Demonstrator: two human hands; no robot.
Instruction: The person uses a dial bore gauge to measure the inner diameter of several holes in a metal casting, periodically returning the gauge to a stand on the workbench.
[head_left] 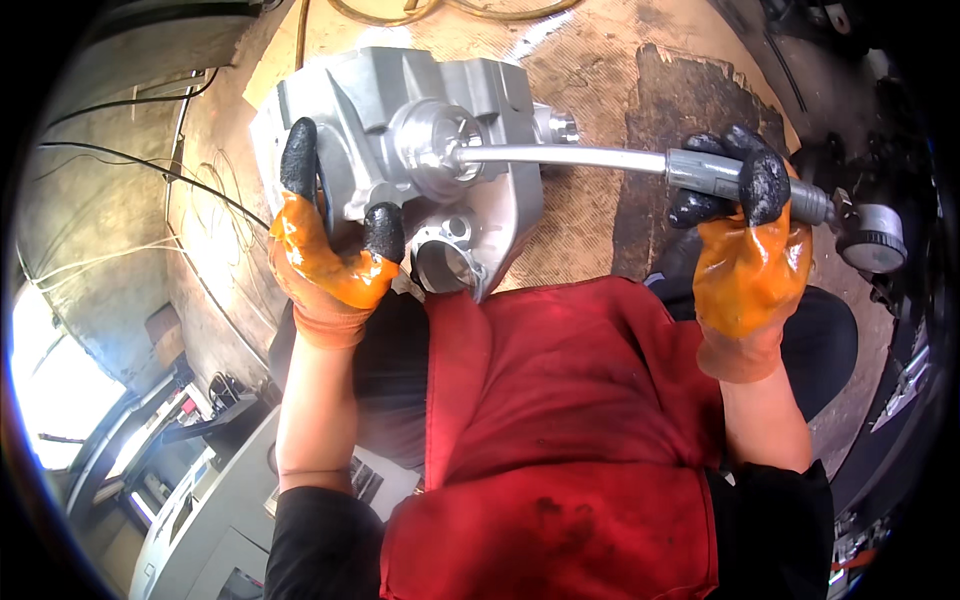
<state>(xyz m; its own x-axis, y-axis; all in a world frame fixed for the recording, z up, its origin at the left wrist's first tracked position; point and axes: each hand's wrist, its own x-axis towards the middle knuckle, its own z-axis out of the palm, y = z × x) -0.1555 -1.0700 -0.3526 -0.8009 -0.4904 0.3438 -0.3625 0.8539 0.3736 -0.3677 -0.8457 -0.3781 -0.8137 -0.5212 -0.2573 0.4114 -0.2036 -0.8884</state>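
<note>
A silver-grey cast metal housing (345,95) stands in front of me, with a round machined bore (418,140) facing my side. My left hand (335,262), in an orange glove with black fingertips, grips the housing's left side, thumb and fingers around a ribbed edge. In my right hand (752,245), gloved the same way, is a dial bore gauge (570,156), held by its grey grip. Its rod runs level to the left and its tip is at the bore; how deep it sits is hidden. The round dial (875,242) sticks out beyond my right hand.
Under the housing lies a tan textured board (580,60) with a dark worn patch (690,100). A yellowish hose (400,15) curls at the far edge. Cables (150,165) hang at the left, above a light grey cabinet (215,530). A red apron (560,400) covers my lap.
</note>
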